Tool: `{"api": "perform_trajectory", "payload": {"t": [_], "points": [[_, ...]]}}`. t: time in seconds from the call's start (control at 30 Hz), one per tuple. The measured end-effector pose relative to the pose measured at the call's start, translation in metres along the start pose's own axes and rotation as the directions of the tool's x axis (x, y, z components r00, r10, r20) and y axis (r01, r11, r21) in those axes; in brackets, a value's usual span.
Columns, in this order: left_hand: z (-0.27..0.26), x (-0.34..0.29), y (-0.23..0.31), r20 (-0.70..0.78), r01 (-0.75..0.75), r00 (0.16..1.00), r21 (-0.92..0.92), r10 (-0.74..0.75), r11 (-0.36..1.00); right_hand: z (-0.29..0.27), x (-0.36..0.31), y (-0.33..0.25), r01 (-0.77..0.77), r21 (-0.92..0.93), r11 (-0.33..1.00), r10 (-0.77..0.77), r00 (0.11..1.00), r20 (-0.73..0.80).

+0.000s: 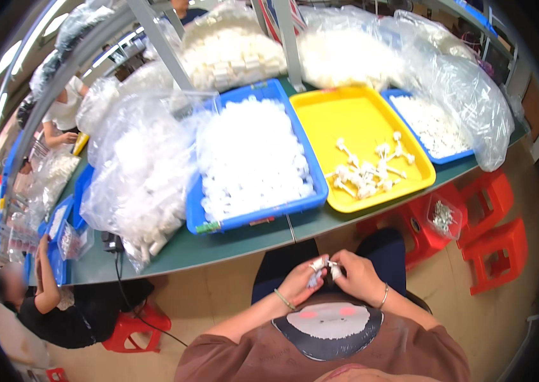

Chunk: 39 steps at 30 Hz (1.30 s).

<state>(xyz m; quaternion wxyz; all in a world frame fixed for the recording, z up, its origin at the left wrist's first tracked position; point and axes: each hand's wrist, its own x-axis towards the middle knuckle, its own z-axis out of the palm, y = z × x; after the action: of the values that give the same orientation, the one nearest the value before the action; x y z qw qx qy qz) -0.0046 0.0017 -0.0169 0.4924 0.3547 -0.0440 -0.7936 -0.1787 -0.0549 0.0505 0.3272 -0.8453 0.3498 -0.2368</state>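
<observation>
- My left hand (299,284) is curled around a few small white plastic parts (314,278), some slightly bluish.
- My right hand (359,276), narrowed to a pinch, holds a white plastic piece (336,272) close against the left fingertips; whether the two pieces touch I can't tell.
- Both hands are above my lap, just in front of the green desk (193,252).
- On it, the yellow tray (317,127) carries joined white pieces (365,179) near its front.
- Left of that, a blue tray (231,220) is heaped with white parts (250,159).
</observation>
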Motion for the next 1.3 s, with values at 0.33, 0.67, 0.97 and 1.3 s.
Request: {"api": "perform_trajectory", "payload": {"t": [0.33,0.67,0.97,1.3], "points": [[0.009,0.000,0.004,-0.003,-0.029,1.000,0.070,0.029,0.997,-0.005,-0.003,0.004,0.177,-0.142,0.974,-0.183,0.983,-0.028],[0.009,0.000,-0.001,-0.043,-0.123,0.990,0.180,0.133,0.976,0.003,-0.001,0.005,-0.149,0.308,0.940,0.156,0.988,0.001],[0.010,0.000,-0.006,-0.047,-0.130,0.988,0.230,0.145,0.964,0.006,-0.005,0.004,0.220,-0.151,0.964,-0.229,0.973,-0.040],[0.030,-0.009,0.002,0.007,-0.208,0.977,0.236,0.213,0.949,-0.003,-0.004,-0.002,-0.010,0.267,0.964,0.021,0.999,-0.038]]}}
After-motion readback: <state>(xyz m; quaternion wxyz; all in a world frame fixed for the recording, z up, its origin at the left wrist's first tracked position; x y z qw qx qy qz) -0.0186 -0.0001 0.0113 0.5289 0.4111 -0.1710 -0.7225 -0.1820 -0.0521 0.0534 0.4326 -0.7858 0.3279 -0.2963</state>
